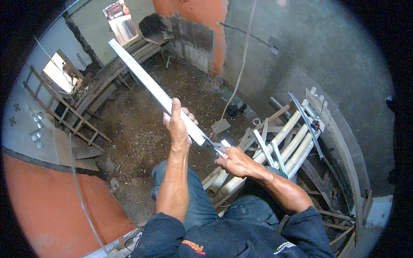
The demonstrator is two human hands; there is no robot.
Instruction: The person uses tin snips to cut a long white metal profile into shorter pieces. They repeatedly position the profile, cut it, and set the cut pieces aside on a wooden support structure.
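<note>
White strip point(148, 82) held aloft, slanting away!
Left hand point(177, 124) grips it near its lower end; right hand point(234, 161) clenches the tool point(211, 145), tip right at that end. Should the strip twist, the tool could skid toward the left hand.

And here, right at the lower edge, the writing comes up on the dark shirt point(234, 237) the person is wearing! Toward the person's left it's orange-red lettering point(193, 246), one bold, larger word with smaller characters close beside it. Over toward the person's right, there's white lettering point(285, 248), much finer, packed into short slanting lines, standing out against that same dark cloth.
</note>
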